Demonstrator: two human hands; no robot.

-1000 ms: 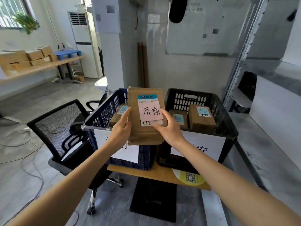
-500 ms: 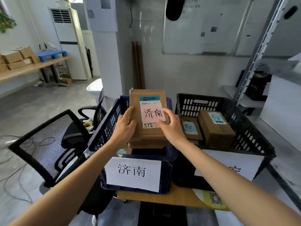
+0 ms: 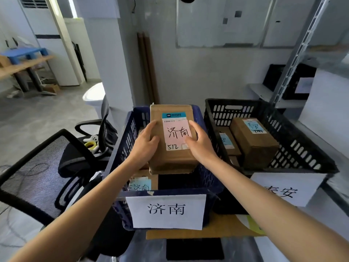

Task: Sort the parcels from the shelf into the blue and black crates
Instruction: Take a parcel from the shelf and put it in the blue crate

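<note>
The parcel (image 3: 173,137) has come down since a second ago: then it stood upright in front of the crates, now it lies almost flat, low inside the blue crate (image 3: 120,148). Both hands grasp it. The left hand (image 3: 145,146) has its thumb on the top face and its fingers round the left edge. The right hand (image 3: 200,146) has its thumb on the pink label and its fingers over the right edge. I cannot tell whether the parcel already rests on something below.

Its far end reaches the far wall of the blue crate, and its right edge is near the right wall. In front of its near edge there is a dark open gap down to the crate floor. On the left of this gap lies one more parcel with a blue label (image 3: 143,183).

The black crate (image 3: 294,140) stands just beside, on the right. I count two parcels in it, a big box (image 3: 253,142) and a smaller box (image 3: 226,142), touching side by side, with free room behind the smaller one.

There are two crates and two white signs, one on each near wall (image 3: 166,210) (image 3: 287,188). One mesh chair (image 3: 37,176) stands close at the left.
</note>
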